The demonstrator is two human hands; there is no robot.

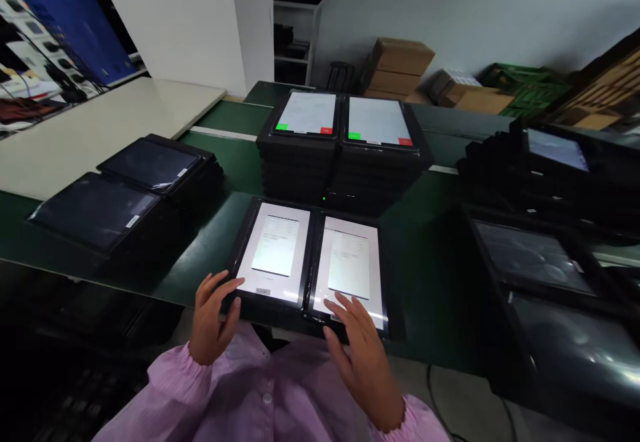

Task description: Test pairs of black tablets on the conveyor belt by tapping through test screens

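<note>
Two lit tablets lie side by side at the front edge of the green table, each with a white page on its screen. My left hand (216,312) is at the lower left corner of the left tablet (277,245), fingers apart, a fingertip over the frame edge. Over the lower part of the right tablet (349,255) hovers or rests my right hand (357,345), its fingers spread; contact with the glass cannot be made out. Neither hand holds anything. Pink sleeves cover both wrists.
Behind stand two stacks of tablets, the top left one (306,112) and top right one (377,120) lit with green and red buttons. Dark tablets (95,212) lie in piles at left, more (535,255) at right. Cardboard boxes (400,65) and a green crate (525,85) are by the wall.
</note>
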